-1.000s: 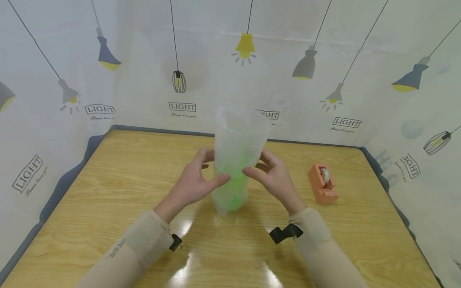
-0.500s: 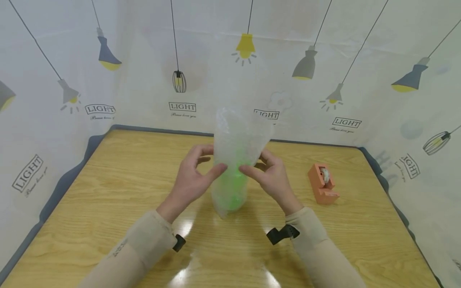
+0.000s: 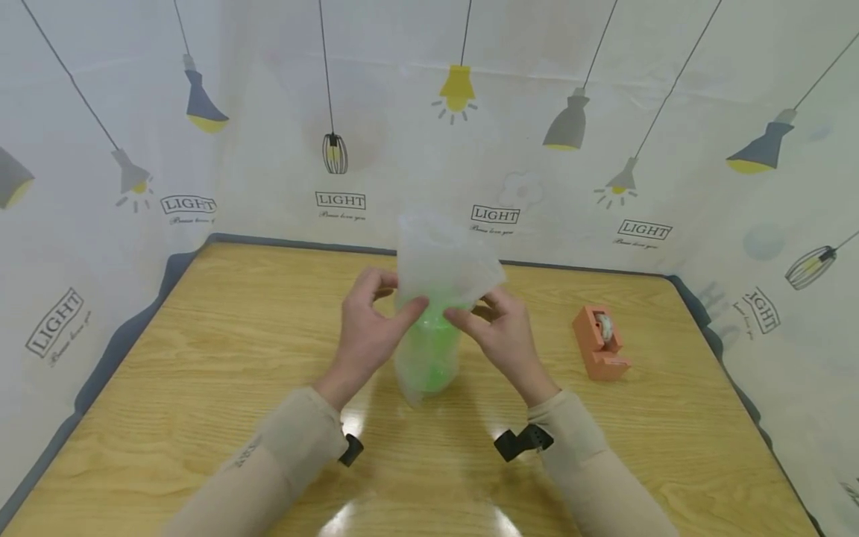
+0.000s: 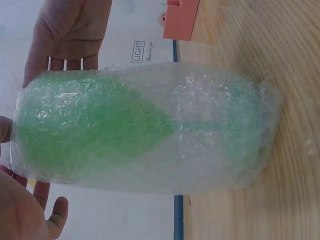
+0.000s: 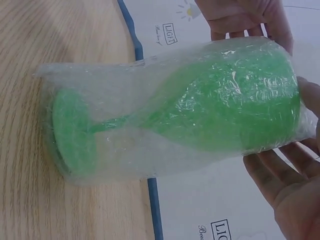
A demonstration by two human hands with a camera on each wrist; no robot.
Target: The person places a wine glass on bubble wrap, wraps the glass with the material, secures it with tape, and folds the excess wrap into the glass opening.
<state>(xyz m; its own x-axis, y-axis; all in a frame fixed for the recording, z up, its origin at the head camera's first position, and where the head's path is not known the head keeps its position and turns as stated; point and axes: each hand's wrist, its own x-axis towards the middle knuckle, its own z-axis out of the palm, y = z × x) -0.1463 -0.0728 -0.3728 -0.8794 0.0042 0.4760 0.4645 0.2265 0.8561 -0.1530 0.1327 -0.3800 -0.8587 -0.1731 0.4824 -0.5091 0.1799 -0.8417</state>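
A green wine glass (image 5: 225,105) stands upright on its foot inside a sleeve of clear bubble wrap (image 3: 439,261). The wrap reaches above the rim, and its loose top leans over to the right in the head view. On the left side my left hand (image 3: 369,328) grips the wrapped bowl near the rim, thumb in front and fingers behind. My right hand (image 3: 505,335) holds the opposite side the same way, its thumb close to the left thumb. Both wrist views show the bowl, stem and foot through the wrap. The wrap hides some fingertips in the head view.
An orange tape dispenser (image 3: 599,341) with a roll of clear tape sits to the right on the wooden table (image 3: 221,350). A pale sheet (image 3: 268,156) printed with lamps encloses the table's back and sides.
The top of the bubble wrap has narrowed and sagged, its right corner dropping lower. My left forearm has shifted slightly right. Both hands stay on the wrapped glass, and the tape dispenser stays put.
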